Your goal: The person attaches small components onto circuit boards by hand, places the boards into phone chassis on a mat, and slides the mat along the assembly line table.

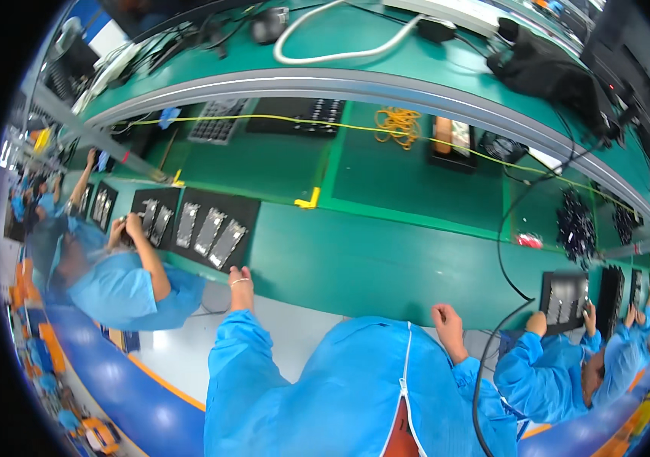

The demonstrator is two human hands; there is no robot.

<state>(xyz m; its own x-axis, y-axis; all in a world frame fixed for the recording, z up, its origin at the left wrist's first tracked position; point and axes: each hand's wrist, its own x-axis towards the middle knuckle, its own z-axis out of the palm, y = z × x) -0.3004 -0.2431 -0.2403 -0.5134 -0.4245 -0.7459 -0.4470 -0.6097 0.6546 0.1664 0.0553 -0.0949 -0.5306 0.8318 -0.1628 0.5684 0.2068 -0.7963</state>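
My left hand (240, 283) is at the bench's front edge, its fingers closed at the near right corner of a black tray (250, 215). On that tray lie several flat grey-and-silver electronic parts (209, 231), set side by side at a slant. A thin light band circles my left wrist. Farther right, my right hand (447, 326) rests by the front edge of the green bench (363, 259), fingers curled in. Nothing shows in it. Both of my sleeves are light blue.
A worker (123, 286) on the left handles parts over another black tray (156, 217). At right, a person's hands hold a dark tray (565, 301). A black cable (501, 251) hangs across the bench. Behind are a metal shelf rail (355, 81) and coiled orange cord (397, 126).
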